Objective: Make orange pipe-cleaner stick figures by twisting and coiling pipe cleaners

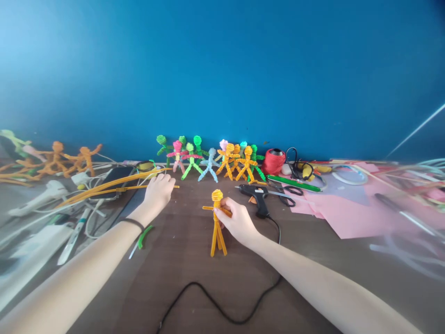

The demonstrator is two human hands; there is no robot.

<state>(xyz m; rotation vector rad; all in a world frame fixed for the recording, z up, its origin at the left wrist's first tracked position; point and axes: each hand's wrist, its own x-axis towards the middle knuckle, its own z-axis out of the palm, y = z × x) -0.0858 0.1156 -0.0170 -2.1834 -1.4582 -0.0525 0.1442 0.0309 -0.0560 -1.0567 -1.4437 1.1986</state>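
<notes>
One orange doll [216, 226] is pinched in the right hand [239, 223], best kept light; left of the doll, the left hand [158, 192] covers orange stems [113, 181], its grip impossible to tell.

left hand [160, 191]: fingertips hidden; leftmost green figure [14, 138] blurred.
</notes>
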